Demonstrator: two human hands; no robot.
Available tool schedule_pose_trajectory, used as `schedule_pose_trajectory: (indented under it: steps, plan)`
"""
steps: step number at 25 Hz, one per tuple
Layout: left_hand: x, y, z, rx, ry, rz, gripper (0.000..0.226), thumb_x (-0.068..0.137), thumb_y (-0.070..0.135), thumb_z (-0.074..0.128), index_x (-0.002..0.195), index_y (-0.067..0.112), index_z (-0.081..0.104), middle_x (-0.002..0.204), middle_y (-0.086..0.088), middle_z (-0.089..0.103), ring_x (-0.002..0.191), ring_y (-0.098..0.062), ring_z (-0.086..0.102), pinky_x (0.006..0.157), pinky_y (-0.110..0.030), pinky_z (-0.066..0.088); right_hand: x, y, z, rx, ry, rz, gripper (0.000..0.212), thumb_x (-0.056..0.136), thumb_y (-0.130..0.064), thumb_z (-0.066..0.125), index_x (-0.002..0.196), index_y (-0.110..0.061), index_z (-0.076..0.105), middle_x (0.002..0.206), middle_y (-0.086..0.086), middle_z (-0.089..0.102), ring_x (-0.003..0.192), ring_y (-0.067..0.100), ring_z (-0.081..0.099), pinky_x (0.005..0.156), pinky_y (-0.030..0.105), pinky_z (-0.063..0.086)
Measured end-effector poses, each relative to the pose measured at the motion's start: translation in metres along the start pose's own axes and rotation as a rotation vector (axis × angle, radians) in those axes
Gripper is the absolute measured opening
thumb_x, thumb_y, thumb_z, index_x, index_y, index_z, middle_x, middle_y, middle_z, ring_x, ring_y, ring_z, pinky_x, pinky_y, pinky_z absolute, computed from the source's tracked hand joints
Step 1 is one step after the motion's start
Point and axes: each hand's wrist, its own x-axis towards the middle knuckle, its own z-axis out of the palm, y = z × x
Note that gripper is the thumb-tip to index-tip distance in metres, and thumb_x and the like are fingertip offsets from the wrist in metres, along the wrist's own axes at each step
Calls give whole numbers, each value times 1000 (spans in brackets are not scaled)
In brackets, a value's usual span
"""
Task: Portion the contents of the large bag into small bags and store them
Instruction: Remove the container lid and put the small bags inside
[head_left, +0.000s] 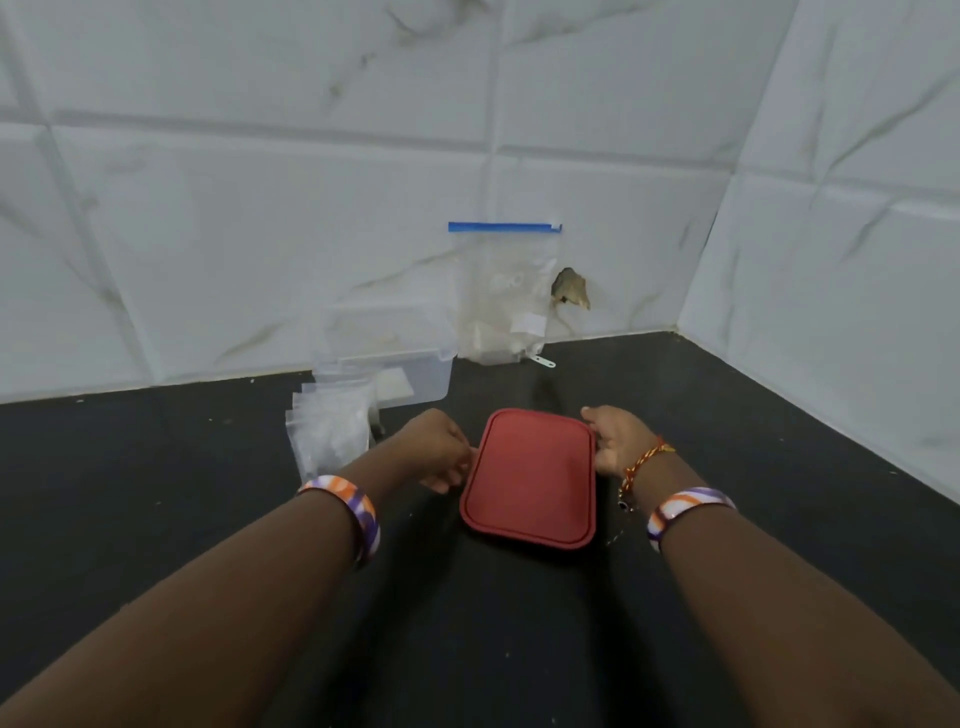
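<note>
A red rectangular lid (530, 478) is held between both my hands above the black counter. My left hand (439, 449) grips its left edge with curled fingers. My right hand (618, 439) holds its right edge, thumb on the top corner. The large clear bag (501, 296) with a blue zip strip leans upright against the tiled wall, with pale contents at its bottom. A clear plastic container (395, 358) without a lid stands left of the bag. A pile of small clear bags (332, 431) lies in front of the container, just left of my left hand.
The black counter (156, 493) ends at white marble-look tiled walls behind and on the right. A hole in the wall tile (570, 290) shows beside the large bag. A small white tab (543, 362) lies at the bag's foot.
</note>
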Motion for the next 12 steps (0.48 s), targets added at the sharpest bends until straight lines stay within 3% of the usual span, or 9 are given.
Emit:
schedule_pose_trajectory:
  steps: [2,4,6,8,10,12]
  plan:
    - [-6,-6,-12,4,107,47,19,91,12,55,102,0,65,73,-8,61,62,-15,58,56,-23,51,-7,-3,13,-167,-71,-33,16,97,-12,41,89,-6,53,81,13,54,49,18,61,64,32,60]
    - [-13,-19,-31,10,322,123,18,89,9,54,100,1,67,74,-6,63,62,-14,58,55,-22,48,-16,-8,28,-496,-75,-125,27,95,-17,44,115,-3,56,117,20,58,93,28,61,99,42,48]
    - [-20,-34,-51,60,583,155,23,89,9,52,107,4,67,93,-10,69,79,-19,63,70,-26,49,-37,-5,51,-815,56,-227,47,91,-28,48,131,-3,46,139,22,43,124,36,45,104,42,40]
    - [-25,-56,-65,12,856,97,30,89,6,49,115,5,63,113,-14,66,103,-27,61,89,-32,46,-62,7,84,-1006,153,-363,55,86,-40,53,132,-12,45,141,19,38,130,37,36,106,44,36]
    - [-25,-85,-73,-161,1015,-23,33,86,-3,46,116,1,60,117,-16,63,110,-31,57,94,-32,43,-78,28,119,-959,-86,-488,53,84,-36,59,130,-12,48,138,15,46,127,33,43,104,43,39]
    - [-19,-111,-74,-357,921,-102,33,83,-5,50,115,0,59,113,-16,64,107,-32,60,98,-36,45,-94,53,147,-842,-401,-441,47,86,-22,62,128,-7,49,132,13,53,120,28,51,100,37,44]
